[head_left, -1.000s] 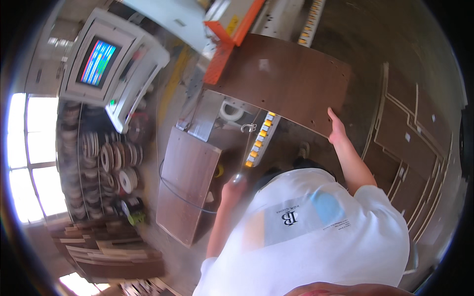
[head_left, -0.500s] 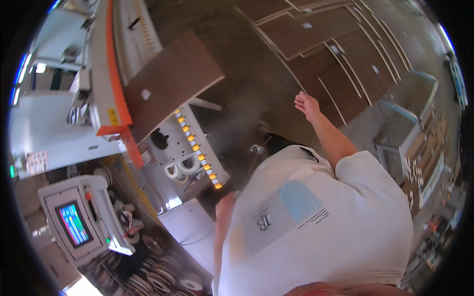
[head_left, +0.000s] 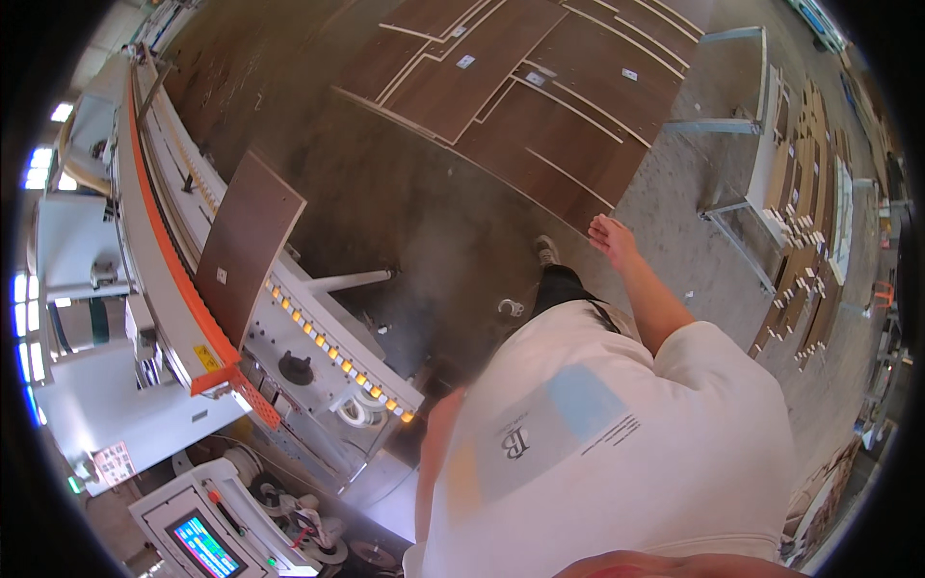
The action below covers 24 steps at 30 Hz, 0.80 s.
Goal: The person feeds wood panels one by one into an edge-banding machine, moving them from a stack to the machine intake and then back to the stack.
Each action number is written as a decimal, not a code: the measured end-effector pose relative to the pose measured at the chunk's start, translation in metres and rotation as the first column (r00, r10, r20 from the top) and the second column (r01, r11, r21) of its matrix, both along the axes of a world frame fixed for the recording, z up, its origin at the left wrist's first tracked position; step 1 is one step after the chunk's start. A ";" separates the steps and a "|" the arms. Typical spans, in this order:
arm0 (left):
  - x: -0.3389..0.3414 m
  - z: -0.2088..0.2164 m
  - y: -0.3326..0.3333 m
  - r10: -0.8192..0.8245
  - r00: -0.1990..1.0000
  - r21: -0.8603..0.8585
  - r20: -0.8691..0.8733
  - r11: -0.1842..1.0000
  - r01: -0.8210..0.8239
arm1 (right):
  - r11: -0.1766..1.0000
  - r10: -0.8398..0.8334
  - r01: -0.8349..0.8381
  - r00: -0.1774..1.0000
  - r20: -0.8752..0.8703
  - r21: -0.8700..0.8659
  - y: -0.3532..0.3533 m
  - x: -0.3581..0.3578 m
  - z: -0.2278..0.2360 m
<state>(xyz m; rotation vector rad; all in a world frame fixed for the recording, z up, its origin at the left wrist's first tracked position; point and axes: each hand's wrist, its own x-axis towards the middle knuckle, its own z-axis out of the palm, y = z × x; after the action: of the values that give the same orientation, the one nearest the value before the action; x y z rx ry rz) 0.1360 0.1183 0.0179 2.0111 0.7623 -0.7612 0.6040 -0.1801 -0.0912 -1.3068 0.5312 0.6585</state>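
My right hand (head_left: 611, 237) hangs out in front of my body with nothing in it, its fingers stretched out and held loosely side by side. Beyond it, dark brown boards (head_left: 568, 144) with pale edges are laid out low down, and the hand touches none of them. My left hand (head_left: 443, 412) hangs at my side next to my white shirt, near the end of the machine's roller rail (head_left: 332, 349); its fingers cannot be made out. A brown panel (head_left: 249, 246) with a small white label rests on the long machine, away from both hands.
The long machine (head_left: 145, 222) with an orange strip runs along the left. A control console (head_left: 198, 525) with a lit screen stands at the lower left. Metal frames (head_left: 718, 125) and stacked narrow strips (head_left: 805, 231) are at the right. A support arm (head_left: 352, 280) juts from the machine.
My view has turned and moved forward: machine and panel now sit further left, the console lower, and the frames at right show more fully. One shoe has come forward. Neither hand has taken anything.
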 end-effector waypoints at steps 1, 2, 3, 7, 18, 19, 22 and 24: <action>0.010 0.002 0.000 -0.007 1.000 0.002 -0.016 1.000 0.007 | 1.000 0.002 -0.003 1.000 0.005 0.017 -0.001 0.006 0.001; 0.021 0.006 -0.002 -0.014 0.999 -0.001 -0.030 1.000 0.014 | 0.999 0.005 -0.006 1.000 0.011 0.034 -0.002 0.015 0.000; 0.034 0.010 -0.004 -0.021 0.999 -0.002 -0.047 1.000 0.021 | 1.000 0.005 -0.006 1.000 0.015 0.028 -0.006 0.023 -0.005; 0.095 0.020 -0.018 -0.045 0.993 -0.006 -0.112 0.999 0.045 | 0.999 0.029 -0.029 1.000 -0.003 -0.039 -0.025 0.073 -0.029; 0.254 0.045 -0.091 0.048 0.916 -0.060 -0.398 0.995 -0.078 | 0.807 0.062 0.055 0.982 0.177 -0.588 -0.123 0.290 -0.157; 0.264 0.048 -0.095 0.063 0.903 -0.060 -0.425 0.993 -0.098 | 0.725 0.086 0.092 0.971 0.223 -0.682 -0.133 0.313 -0.171; 0.298 0.053 -0.097 0.073 0.855 -0.066 -0.514 0.990 -0.125 | 0.555 0.056 0.182 0.965 0.255 -0.812 -0.156 0.373 -0.212; 0.317 0.058 -0.109 0.122 0.807 -0.055 -0.578 0.981 -0.187 | 0.578 0.048 0.165 0.971 0.236 -0.799 -0.150 0.401 -0.216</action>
<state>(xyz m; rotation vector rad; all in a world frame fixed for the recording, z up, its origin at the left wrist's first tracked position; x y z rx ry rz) 0.4529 0.0092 0.0758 1.5933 1.1837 -1.3085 1.0052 -0.3299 -0.3077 -2.2104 0.7194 0.1508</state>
